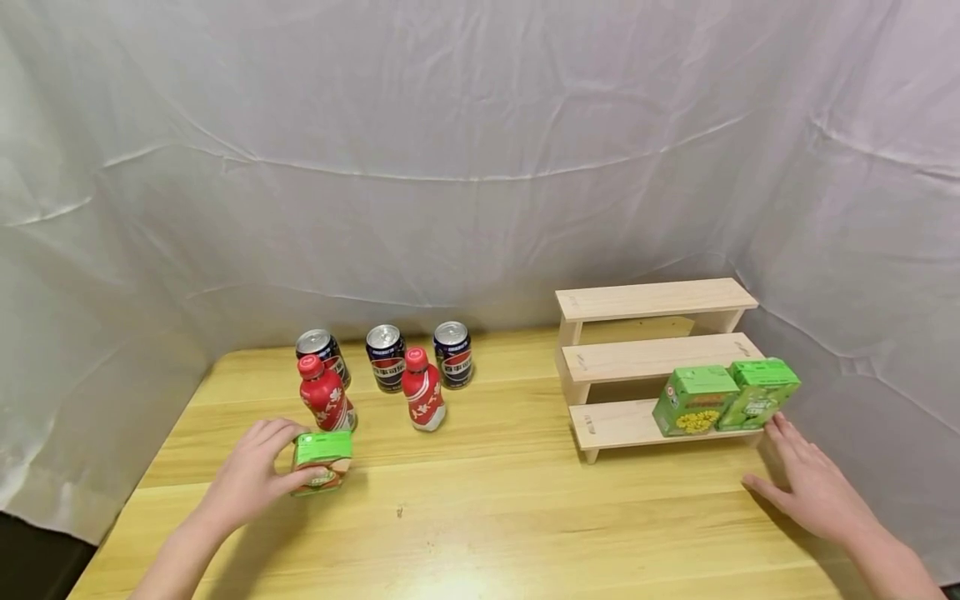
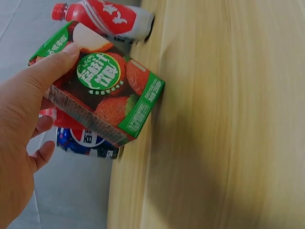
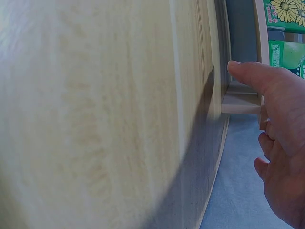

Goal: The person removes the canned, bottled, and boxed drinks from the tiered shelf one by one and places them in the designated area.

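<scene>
My left hand (image 1: 251,471) pinches a juice box (image 1: 322,462) with a green top, thumb on its front and fingers at the back. In the left wrist view this juice box (image 2: 105,81) shows red fruit and a green label, tilted close over the table. My right hand (image 1: 817,492) is at the right end of a three-step wooden shelf (image 1: 622,423), fingers extended and thumb spread, holding nothing. Its fingertips are right by a light green drink carton (image 1: 757,396), which leans on the bottom step next to a green carton with yellow flowers (image 1: 693,404).
Two red bottles (image 1: 324,396) (image 1: 423,392) stand beyond my left hand. Behind them are three dark blue cola cans (image 1: 386,358) in a row. Grey cloth (image 1: 450,167) hangs at the back and sides of the wooden table (image 1: 487,517).
</scene>
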`<action>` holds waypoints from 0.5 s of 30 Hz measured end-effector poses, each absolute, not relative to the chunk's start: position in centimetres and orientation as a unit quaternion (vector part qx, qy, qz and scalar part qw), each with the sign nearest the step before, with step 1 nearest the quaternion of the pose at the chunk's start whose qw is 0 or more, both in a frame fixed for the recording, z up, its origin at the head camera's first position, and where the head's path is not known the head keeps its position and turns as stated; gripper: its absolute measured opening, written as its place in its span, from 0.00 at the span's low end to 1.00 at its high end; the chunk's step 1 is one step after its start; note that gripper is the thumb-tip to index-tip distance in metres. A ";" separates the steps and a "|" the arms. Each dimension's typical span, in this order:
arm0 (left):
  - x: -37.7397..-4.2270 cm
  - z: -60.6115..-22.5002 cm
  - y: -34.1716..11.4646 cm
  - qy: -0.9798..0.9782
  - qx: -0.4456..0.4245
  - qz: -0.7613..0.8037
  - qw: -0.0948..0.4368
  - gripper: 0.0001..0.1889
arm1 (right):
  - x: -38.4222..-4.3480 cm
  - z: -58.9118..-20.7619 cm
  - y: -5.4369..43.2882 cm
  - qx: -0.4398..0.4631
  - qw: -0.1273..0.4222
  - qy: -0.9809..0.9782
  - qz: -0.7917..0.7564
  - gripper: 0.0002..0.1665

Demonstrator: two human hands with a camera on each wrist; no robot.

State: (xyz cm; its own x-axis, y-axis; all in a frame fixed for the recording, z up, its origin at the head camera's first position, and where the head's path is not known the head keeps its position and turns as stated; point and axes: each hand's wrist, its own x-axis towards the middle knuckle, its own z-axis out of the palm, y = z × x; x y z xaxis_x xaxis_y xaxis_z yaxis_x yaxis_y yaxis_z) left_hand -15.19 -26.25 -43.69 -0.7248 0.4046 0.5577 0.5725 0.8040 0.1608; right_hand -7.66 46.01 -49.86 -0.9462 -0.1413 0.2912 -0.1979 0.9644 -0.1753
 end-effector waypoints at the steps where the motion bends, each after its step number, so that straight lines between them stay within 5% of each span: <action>1: -15.3 -43.7 -26.5 -0.915 -0.267 -0.162 0.255 0.25 | -7.7 -49.9 46.0 0.087 0.140 -0.981 0.101 0.55; 15: -15.8 -43.1 -29.5 -0.930 -0.259 -0.054 0.256 0.29 | -7.4 -49.9 45.7 0.082 0.139 -0.981 0.104 0.55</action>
State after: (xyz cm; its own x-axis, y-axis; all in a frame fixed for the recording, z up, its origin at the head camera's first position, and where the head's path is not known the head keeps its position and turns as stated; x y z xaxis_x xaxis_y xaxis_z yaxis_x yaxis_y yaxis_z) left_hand -15.84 -29.52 -43.06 -0.7349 0.4534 0.5043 0.5092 0.8601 -0.0312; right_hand -7.40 45.66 -49.94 -0.9480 -0.1311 0.2901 -0.1891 0.9650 -0.1818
